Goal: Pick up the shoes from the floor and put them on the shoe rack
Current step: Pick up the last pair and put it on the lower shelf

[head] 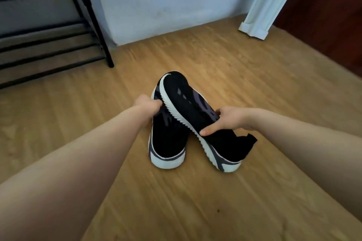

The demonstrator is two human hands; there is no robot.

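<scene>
Two black knit shoes with white soles are in the middle of the wooden floor. The left shoe (166, 143) stands with its heel toward me. The right shoe (188, 103) is tilted on its side and leans across the left one, its toe pointing away. My left hand (147, 104) grips the left shoe near its front, partly under the right shoe's sole. My right hand (229, 121) holds the right shoe at its upper, thumb on the side. The black shoe rack (86, 4) stands at the far left against the wall.
A pale wall (166, 2) runs behind the floor. A white door frame (260, 13) and a dark brown door (333, 15) are at the right. The wooden floor (195, 201) stretches around the shoes.
</scene>
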